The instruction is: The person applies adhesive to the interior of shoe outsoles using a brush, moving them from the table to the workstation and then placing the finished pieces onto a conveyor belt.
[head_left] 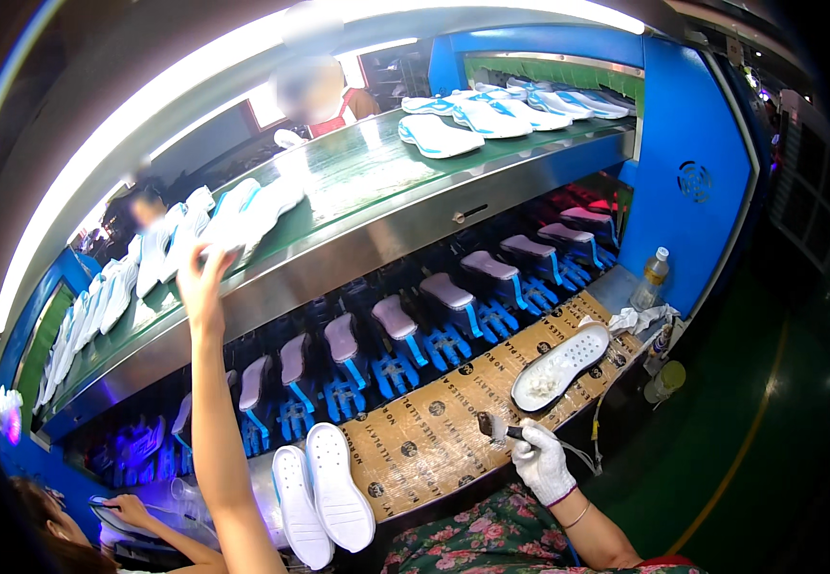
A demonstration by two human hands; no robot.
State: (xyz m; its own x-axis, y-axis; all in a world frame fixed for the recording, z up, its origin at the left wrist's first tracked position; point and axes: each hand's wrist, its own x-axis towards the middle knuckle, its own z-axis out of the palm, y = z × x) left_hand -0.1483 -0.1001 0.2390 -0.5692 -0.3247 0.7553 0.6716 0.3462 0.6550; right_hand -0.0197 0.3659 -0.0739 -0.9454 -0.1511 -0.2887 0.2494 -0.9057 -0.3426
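My bare left hand (206, 273) reaches up to the green conveyor belt (343, 196), its fingers closed on the edge of a white and blue shoe sole (266, 212). My right hand (541, 461), in a white knit glove, grips a brush (497, 429) by its black handle, dark bristles pointing left. Beyond the brush a white sole (563, 368) lies with its hollow side up on the cardboard-covered ledge (434, 435); whitish matter sits inside its near end. Two more white soles (341, 488) stand side by side at the ledge's left end.
Several white and blue soles (501, 117) rest on the belt's far right; others line its left. Below, shoe-shaped pads on blue holders (453, 292) form a row. A bottle (652, 277) and crumpled tissue (640, 318) stand right. A co-worker's hand (130, 510) is at lower left.
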